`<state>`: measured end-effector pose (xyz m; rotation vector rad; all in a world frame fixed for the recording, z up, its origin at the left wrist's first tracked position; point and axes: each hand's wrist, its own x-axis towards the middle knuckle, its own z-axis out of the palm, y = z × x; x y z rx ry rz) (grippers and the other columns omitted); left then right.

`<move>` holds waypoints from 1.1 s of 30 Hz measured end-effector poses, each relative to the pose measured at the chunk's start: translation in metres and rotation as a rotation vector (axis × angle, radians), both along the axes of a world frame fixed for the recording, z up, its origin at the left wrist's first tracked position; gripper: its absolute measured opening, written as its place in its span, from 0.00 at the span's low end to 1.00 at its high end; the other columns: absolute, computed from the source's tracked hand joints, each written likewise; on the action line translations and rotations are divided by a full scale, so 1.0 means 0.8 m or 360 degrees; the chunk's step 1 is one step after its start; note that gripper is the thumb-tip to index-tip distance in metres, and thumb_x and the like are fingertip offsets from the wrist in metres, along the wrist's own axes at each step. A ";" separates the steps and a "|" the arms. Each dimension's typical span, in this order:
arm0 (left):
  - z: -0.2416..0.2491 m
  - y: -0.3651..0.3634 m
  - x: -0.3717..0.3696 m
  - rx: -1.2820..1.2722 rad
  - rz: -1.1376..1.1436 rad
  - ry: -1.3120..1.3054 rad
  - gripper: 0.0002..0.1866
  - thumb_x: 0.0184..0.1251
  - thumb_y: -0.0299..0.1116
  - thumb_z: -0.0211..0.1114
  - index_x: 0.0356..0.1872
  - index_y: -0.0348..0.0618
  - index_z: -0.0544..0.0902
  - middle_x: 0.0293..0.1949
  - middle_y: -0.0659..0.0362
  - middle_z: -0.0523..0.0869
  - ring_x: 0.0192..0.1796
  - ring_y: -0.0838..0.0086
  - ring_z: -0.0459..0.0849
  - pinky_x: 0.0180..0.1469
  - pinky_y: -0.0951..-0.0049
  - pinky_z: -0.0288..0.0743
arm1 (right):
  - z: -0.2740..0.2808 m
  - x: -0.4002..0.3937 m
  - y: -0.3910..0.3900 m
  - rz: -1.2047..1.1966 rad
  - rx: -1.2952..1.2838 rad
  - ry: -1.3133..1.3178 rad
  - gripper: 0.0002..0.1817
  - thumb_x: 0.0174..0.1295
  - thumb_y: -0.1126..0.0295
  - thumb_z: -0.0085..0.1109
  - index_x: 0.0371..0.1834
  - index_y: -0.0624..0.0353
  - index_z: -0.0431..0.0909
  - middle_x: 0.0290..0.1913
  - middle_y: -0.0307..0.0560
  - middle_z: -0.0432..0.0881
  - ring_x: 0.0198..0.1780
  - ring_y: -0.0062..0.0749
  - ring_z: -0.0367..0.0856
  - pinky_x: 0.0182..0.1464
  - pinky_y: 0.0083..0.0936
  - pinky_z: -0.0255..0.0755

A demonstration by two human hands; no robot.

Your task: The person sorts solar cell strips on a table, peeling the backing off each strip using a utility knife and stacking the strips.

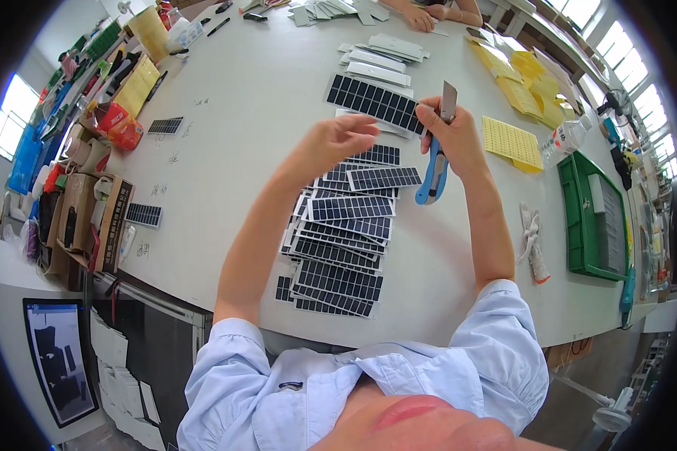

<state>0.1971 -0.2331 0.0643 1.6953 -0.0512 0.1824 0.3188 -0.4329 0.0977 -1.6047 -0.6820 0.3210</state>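
My right hand (pixel 453 135) is closed around a blue utility knife (pixel 432 179), its blade pointing up and away from me. Between the same hand's thumb and fingers is the right end of a small solar panel (pixel 368 100), a dark strip with a white grid. Just below the panel's left part, my left hand (pixel 329 144) is loosely curved with fingers apart and nothing visible in it. A spread stack of similar solar panels (pixel 342 244) lies under and in front of my hands. White-backed strips (pixel 380 68) are piled beyond the held panel.
Single panels (pixel 165 125) lie left by handwritten marks. A red-labelled bottle (pixel 115 124) and cardboard box (pixel 113 218) line the left edge. At right are a yellow sheet (pixel 511 143), clear bottle (pixel 566 140), glove (pixel 532 244) and green tray (pixel 572 218). Another person's hands (pixel 425 16) rest opposite.
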 end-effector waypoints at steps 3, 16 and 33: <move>0.003 -0.030 0.002 -0.0234 -0.0026 0.0022 0.19 0.70 0.40 0.65 0.51 0.34 0.83 0.48 0.58 0.87 0.48 0.81 0.81 0.54 0.77 0.74 | -0.002 -0.006 0.004 0.0046 -0.0015 0.0029 0.14 0.67 0.62 0.64 0.41 0.62 0.78 0.25 0.34 0.73 0.20 0.19 0.76 0.22 0.17 0.73; -0.005 -0.008 0.002 -0.0124 0.0108 0.0104 0.12 0.71 0.36 0.65 0.40 0.35 0.85 0.32 0.62 0.85 0.36 0.82 0.80 0.43 0.81 0.75 | -0.006 0.008 -0.001 -0.0045 -0.0106 -0.0004 0.13 0.67 0.63 0.64 0.40 0.64 0.79 0.24 0.36 0.75 0.21 0.20 0.79 0.24 0.19 0.77; -0.007 -0.017 0.007 -0.0324 0.0141 0.0037 0.10 0.72 0.32 0.63 0.45 0.35 0.86 0.37 0.59 0.89 0.36 0.83 0.81 0.46 0.81 0.79 | -0.003 -0.009 0.007 0.0042 -0.0080 0.0038 0.12 0.67 0.64 0.64 0.39 0.63 0.78 0.22 0.37 0.76 0.20 0.21 0.79 0.23 0.17 0.75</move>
